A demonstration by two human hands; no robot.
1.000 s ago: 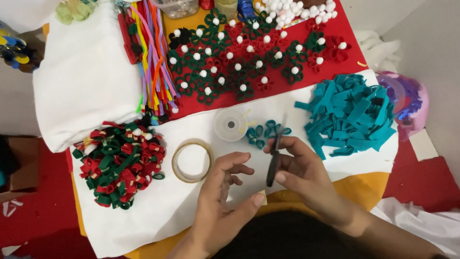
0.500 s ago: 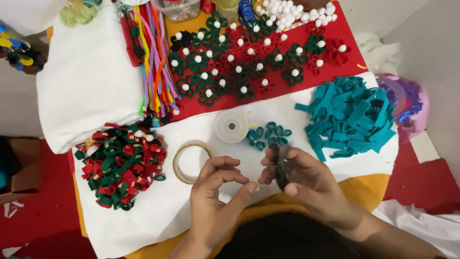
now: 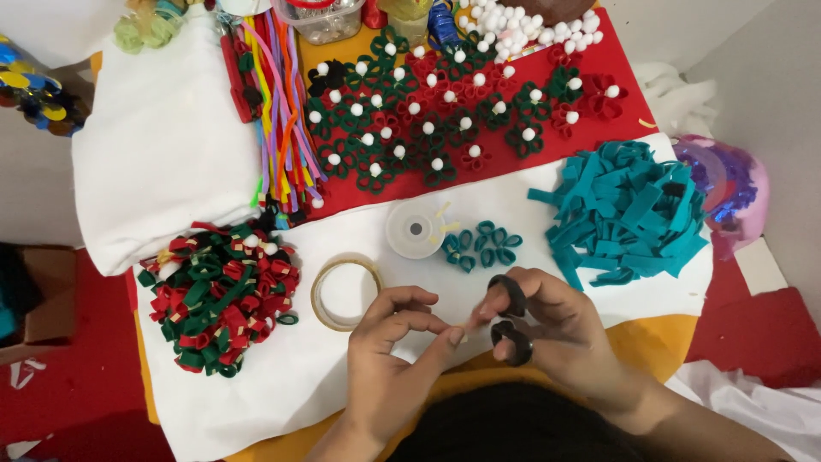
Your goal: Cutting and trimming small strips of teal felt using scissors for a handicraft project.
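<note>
Two hands are close to the camera, low in the view, over a white cloth. The right hand holds small black scissors. Its fingers go through the two round black handles and are curled tight around them. The blades are hidden, so I cannot tell which way they point. The left hand is just beside it. Its fingers are bent, and the thumb and first finger pinch together near the scissors. Something very small may be between them, but it is too tiny to tell.

Just past the left hand lies a ring of clear tape, flat on the cloth. Next to that is a round white spool. Beside the spool sit a few little teal loops, close together.

To the left is a heap of red and green loops. To the right is a big pile of teal strips, with a pink and purple shiny thing just beyond it.

Farther away is a red cloth with many green and red loop flowers on it, each with a white ball in the middle. A bunch of bright fuzzy wires lies along its left side. At the far edge is a pile of white pom-poms.
</note>
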